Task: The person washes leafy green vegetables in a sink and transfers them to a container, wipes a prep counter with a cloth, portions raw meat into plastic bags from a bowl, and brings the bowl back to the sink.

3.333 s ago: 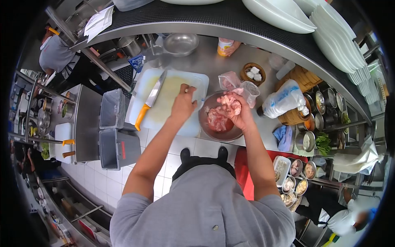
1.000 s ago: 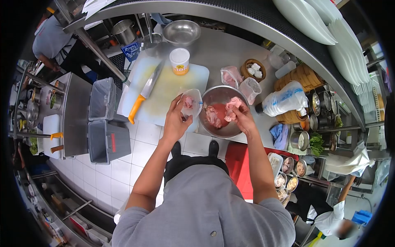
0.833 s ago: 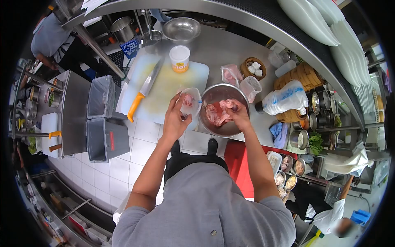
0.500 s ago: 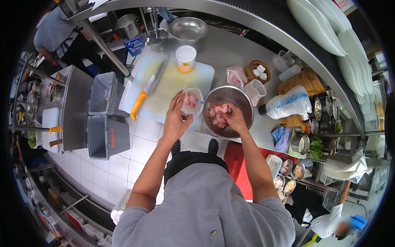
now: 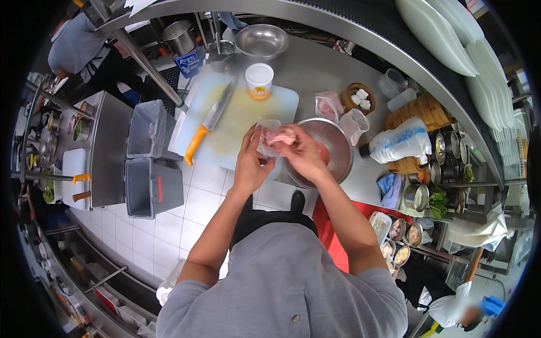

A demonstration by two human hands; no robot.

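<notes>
My left hand (image 5: pixel 252 160) is closed around a clear plastic bag (image 5: pixel 269 125), held open above the near edge of the cutting board (image 5: pixel 236 112). Pinched in my right hand (image 5: pixel 301 153) is a clump of raw meat (image 5: pixel 281 136), at the bag's mouth. Under my right forearm sits a steel bowl (image 5: pixel 341 149) with pinkish meat partly hidden inside. Two more clear bags stand past the bowl: a filled bag of meat (image 5: pixel 328 106) and another bag (image 5: pixel 355 125). A yellow-handled knife (image 5: pixel 209 121) and a white tub (image 5: pixel 259 81) rest on the board.
A bamboo steamer (image 5: pixel 359 99) with white pieces stands beyond the bags. Stacked steamers and a plastic-wrapped bundle (image 5: pixel 400 141) line the right. Grey bins (image 5: pixel 155 187) are on the left floor. An overhead shelf (image 5: pixel 315 14) crosses above. Another person (image 5: pixel 79 42) bends at far left.
My right hand has lifted a clump of meat out of the steel bowl and moved left to the bag in my left hand. The view has shifted slightly.
</notes>
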